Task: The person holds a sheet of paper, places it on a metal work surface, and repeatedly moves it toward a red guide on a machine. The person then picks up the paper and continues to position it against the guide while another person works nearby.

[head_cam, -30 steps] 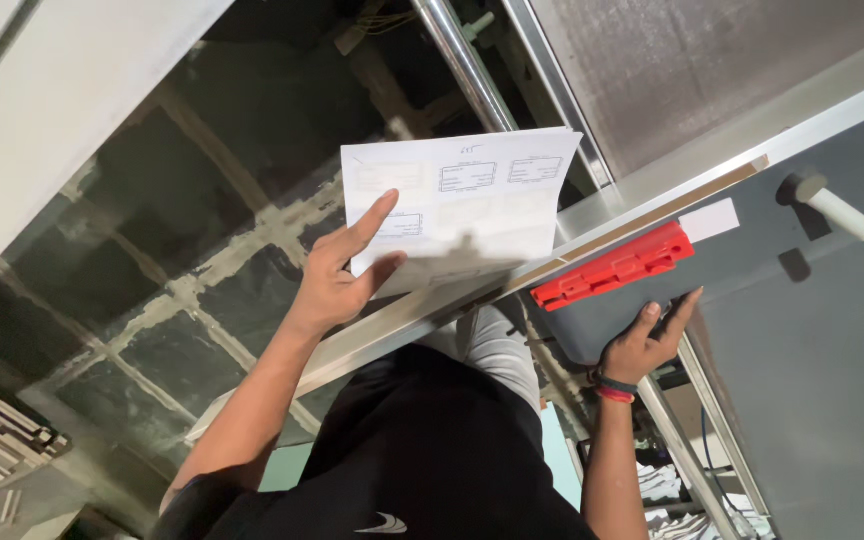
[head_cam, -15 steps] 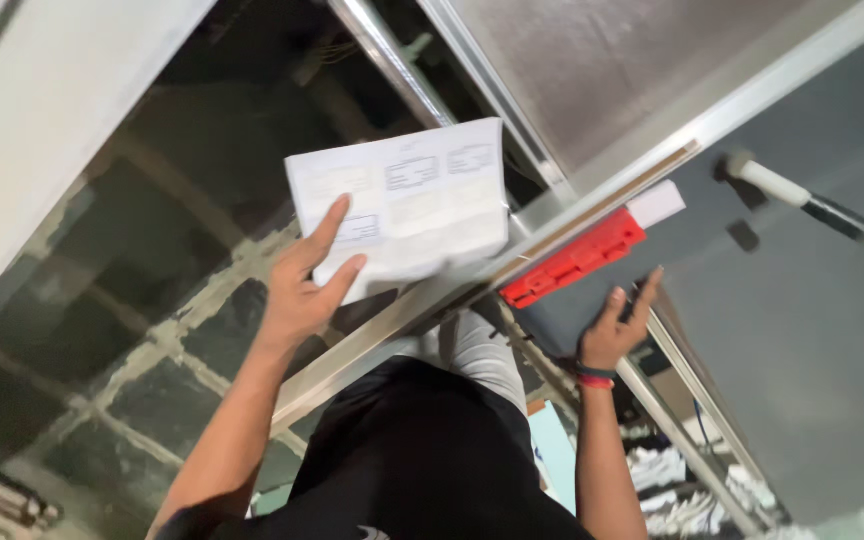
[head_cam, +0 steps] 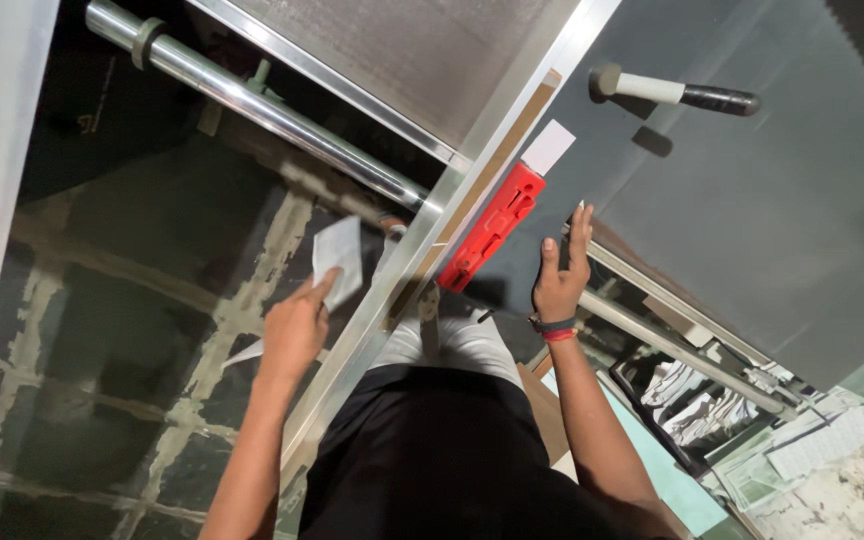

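Left hand (head_cam: 295, 330) raised at the end of a bare forearm, fingers curled, thumb and forefinger pinching a folded white sheet of paper (head_cam: 337, 258) by its lower edge. Paper standing up from the pinch, tilted and seen nearly edge-on, over dark floor tiles (head_cam: 112, 330) with pale grout lines. Far above the pinch, a shiny round steel bar (head_cam: 252, 100) running on a slant. Just right of the pinched paper, a long silvery metal rail (head_cam: 452, 210) crossing on the opposite slant.

Right of that rail, a red plastic block (head_cam: 492, 228), oblong, with slots, lying along the rail's edge on a dark grey flat board (head_cam: 752, 230). At the block's upper end, a small white rectangular label (head_cam: 548, 147), no details legible. Right hand (head_cam: 560, 278) just beside the red block's lower end, fingers straight and spread slightly, palm pressed flat to the grey board, gripping nothing. Dark band and red band around that wrist (head_cam: 555, 329).

Well above and right of the flat hand, a mallet (head_cam: 672, 93) with grey head, white neck and black grip, lying on the board.

Below and far right of the flat hand, a dark tray (head_cam: 652, 385) holding stacks of printed sheets (head_cam: 697, 405); more loose sheets on a speckled counter (head_cam: 852, 490).
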